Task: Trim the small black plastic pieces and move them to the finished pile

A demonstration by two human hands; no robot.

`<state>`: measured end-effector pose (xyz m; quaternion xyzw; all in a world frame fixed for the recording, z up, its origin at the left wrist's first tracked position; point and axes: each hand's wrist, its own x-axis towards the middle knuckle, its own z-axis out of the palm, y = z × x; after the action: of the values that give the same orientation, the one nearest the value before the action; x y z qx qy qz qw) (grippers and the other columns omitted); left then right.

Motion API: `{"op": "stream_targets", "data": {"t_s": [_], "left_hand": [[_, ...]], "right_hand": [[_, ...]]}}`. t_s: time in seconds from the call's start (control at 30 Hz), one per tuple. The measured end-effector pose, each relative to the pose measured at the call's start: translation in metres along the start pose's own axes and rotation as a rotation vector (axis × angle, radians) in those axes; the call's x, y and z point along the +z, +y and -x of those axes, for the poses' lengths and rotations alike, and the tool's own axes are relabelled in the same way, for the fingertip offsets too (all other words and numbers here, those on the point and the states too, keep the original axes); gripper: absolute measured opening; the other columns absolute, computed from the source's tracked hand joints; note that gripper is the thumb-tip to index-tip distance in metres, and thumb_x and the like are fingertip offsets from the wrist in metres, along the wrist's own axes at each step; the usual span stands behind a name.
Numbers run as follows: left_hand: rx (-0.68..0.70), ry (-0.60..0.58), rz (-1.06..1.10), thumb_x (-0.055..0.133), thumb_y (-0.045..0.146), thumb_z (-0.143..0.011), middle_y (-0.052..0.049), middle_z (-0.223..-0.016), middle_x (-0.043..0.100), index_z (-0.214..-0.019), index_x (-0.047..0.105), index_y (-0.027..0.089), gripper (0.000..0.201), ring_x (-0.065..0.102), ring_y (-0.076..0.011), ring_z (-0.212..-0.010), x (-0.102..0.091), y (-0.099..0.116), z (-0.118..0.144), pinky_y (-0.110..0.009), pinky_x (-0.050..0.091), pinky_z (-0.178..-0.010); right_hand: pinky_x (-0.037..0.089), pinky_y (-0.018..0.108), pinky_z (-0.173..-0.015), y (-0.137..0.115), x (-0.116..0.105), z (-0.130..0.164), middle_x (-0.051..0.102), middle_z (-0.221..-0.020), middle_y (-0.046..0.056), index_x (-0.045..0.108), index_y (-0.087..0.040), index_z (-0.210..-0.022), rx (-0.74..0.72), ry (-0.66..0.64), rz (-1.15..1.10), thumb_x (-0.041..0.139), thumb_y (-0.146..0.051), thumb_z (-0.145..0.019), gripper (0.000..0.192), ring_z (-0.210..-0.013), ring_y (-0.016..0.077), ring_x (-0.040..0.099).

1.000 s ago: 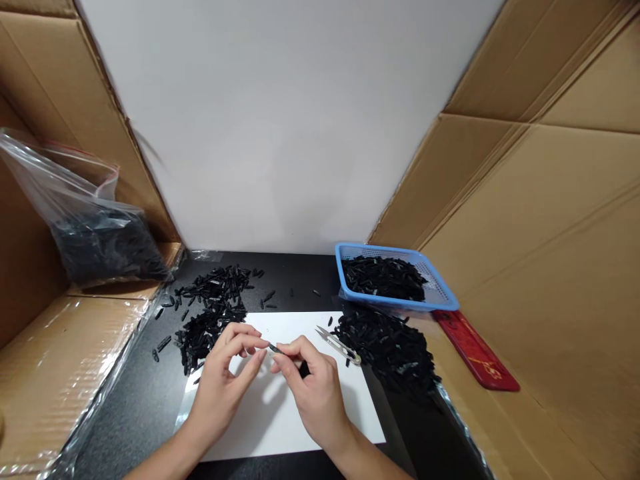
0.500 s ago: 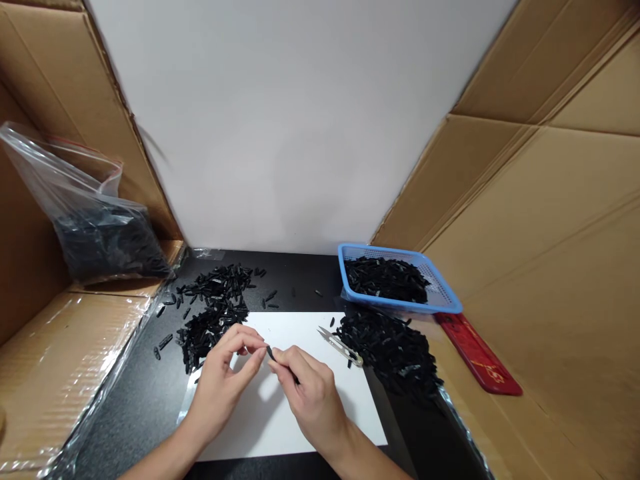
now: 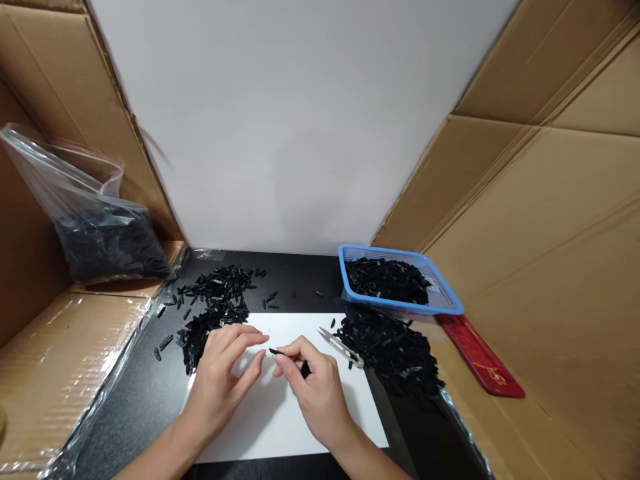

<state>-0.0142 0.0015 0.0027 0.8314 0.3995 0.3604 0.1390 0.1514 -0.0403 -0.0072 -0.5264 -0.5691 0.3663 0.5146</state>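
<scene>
My right hand (image 3: 317, 390) pinches a small, slim black piece (image 3: 275, 351) between thumb and forefinger, its pointed end sticking out to the left. Something else black (image 3: 305, 369) shows in the curl of that hand, mostly hidden by the fingers. Just to the left, my left hand (image 3: 223, 373) has its thumb and fingers apart, with nothing between them and a small gap to the piece. Both hands are over a white sheet (image 3: 280, 427). A loose pile of similar black pieces (image 3: 215, 313) lies beyond my left hand.
Small thread snips (image 3: 343, 347) lie on the sheet, beside a dense black heap (image 3: 393, 350). Behind that stands a blue basket (image 3: 445, 287) of black pieces. A red case (image 3: 483, 357) is at the right. A clear bag (image 3: 110, 240) with black contents leans against cardboard on the left.
My left fingers have spread and moved off the black piece. The right hand has turned, and the piece in its pinch now lies flatter, pointing left.
</scene>
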Motion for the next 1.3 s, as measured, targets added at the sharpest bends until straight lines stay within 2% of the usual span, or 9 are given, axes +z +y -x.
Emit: {"op": "stream_targets", "data": {"t_s": [0.17, 0.5, 0.73, 0.83, 0.93, 1.0, 1.07, 1.17, 1.3], "left_hand": [[0.153, 0.048, -0.170, 0.060, 0.018, -0.085, -0.002, -0.089, 0.072, -0.091, 0.066, 0.025, 0.011, 0.063, -0.0186, -0.081, 0.000, -0.002, -0.001, -0.034, 0.037, -0.080], [0.258, -0.060, -0.366, 0.057, 0.017, -0.087, 0.000, -0.093, 0.076, -0.092, 0.065, 0.028, 0.015, 0.062, -0.0206, -0.085, -0.006, 0.005, 0.000, -0.039, 0.030, -0.089], [-0.019, 0.056, -0.310, 0.056, 0.015, -0.080, 0.001, -0.076, 0.073, -0.075, 0.060, 0.026, 0.013, 0.060, -0.0216, -0.077, -0.007, -0.013, -0.012, -0.040, 0.030, -0.086], [-0.189, -0.026, -0.183, 0.049, 0.021, -0.083, 0.002, -0.068, 0.064, -0.072, 0.053, 0.023, 0.012, 0.056, -0.0192, -0.068, -0.007, -0.024, -0.015, -0.034, 0.035, -0.075], [-0.224, -0.124, -0.027, 0.038, 0.028, -0.090, 0.003, -0.058, 0.053, -0.063, 0.047, 0.023, 0.029, 0.048, -0.0166, -0.057, -0.003, -0.023, -0.013, -0.029, 0.035, -0.064], [-0.179, -0.228, 0.089, 0.040, 0.030, -0.092, 0.002, -0.059, 0.056, -0.063, 0.052, 0.022, 0.033, 0.048, -0.0161, -0.058, 0.001, -0.017, -0.010, -0.028, 0.037, -0.064], [-0.161, -0.303, 0.226, 0.050, 0.030, -0.090, -0.001, -0.072, 0.066, -0.078, 0.064, 0.023, 0.020, 0.055, -0.0178, -0.068, 0.003, -0.011, -0.007, -0.029, 0.040, -0.070], [-0.224, -0.284, 0.392, 0.059, 0.029, -0.087, -0.006, -0.093, 0.071, -0.103, 0.067, 0.026, 0.019, 0.061, -0.0221, -0.088, 0.000, -0.007, -0.007, -0.031, 0.044, -0.077], [-0.291, -0.202, 0.559, 0.056, 0.034, -0.088, -0.005, -0.085, 0.069, -0.092, 0.069, 0.022, 0.017, 0.063, -0.0217, -0.083, -0.004, -0.007, -0.009, -0.030, 0.047, -0.075]], "right_hand": [[0.048, 0.025, -0.059, -0.001, -0.001, -0.001, 0.069, -0.065, 0.001, 0.061, -0.019, -0.079, 0.012, 0.002, -0.005, 0.056, -0.025, -0.089, 0.013, -0.059, 0.0156, 0.063], [0.043, 0.024, -0.052, 0.001, 0.003, 0.001, 0.068, -0.064, 0.001, 0.059, -0.019, -0.075, 0.118, -0.047, -0.126, 0.057, -0.029, -0.088, 0.017, -0.054, 0.0138, 0.056], [0.040, 0.025, -0.049, -0.005, 0.006, 0.009, 0.068, -0.061, 0.001, 0.059, -0.019, -0.074, 0.072, -0.035, -0.105, 0.056, -0.030, -0.089, 0.018, -0.050, 0.0126, 0.051], [0.043, 0.026, -0.052, -0.006, 0.004, 0.010, 0.069, -0.062, 0.001, 0.062, -0.019, -0.077, -0.005, 0.009, -0.040, 0.057, -0.028, -0.089, 0.016, -0.052, 0.0141, 0.055], [0.048, 0.026, -0.056, -0.004, 0.002, 0.009, 0.069, -0.064, 0.002, 0.063, -0.019, -0.080, -0.057, 0.019, -0.030, 0.056, -0.026, -0.089, 0.013, -0.055, 0.0154, 0.061], [0.051, 0.027, -0.058, -0.003, 0.001, 0.009, 0.069, -0.065, 0.002, 0.064, -0.019, -0.081, -0.099, 0.029, -0.025, 0.057, -0.025, -0.089, 0.012, -0.058, 0.0165, 0.064], [0.052, 0.027, -0.059, -0.002, 0.000, 0.008, 0.070, -0.067, 0.003, 0.065, -0.020, -0.082, -0.143, 0.042, -0.014, 0.057, -0.023, -0.089, 0.011, -0.061, 0.0172, 0.066], [0.053, 0.027, -0.061, -0.001, -0.001, 0.008, 0.071, -0.072, 0.003, 0.065, -0.021, -0.084, -0.193, 0.053, 0.005, 0.057, -0.021, -0.089, 0.010, -0.062, 0.0173, 0.067], [0.053, 0.026, -0.061, -0.001, -0.002, 0.008, 0.072, -0.076, 0.004, 0.065, -0.020, -0.086, -0.202, 0.037, 0.025, 0.055, -0.017, -0.089, 0.011, -0.063, 0.0169, 0.067]]}}
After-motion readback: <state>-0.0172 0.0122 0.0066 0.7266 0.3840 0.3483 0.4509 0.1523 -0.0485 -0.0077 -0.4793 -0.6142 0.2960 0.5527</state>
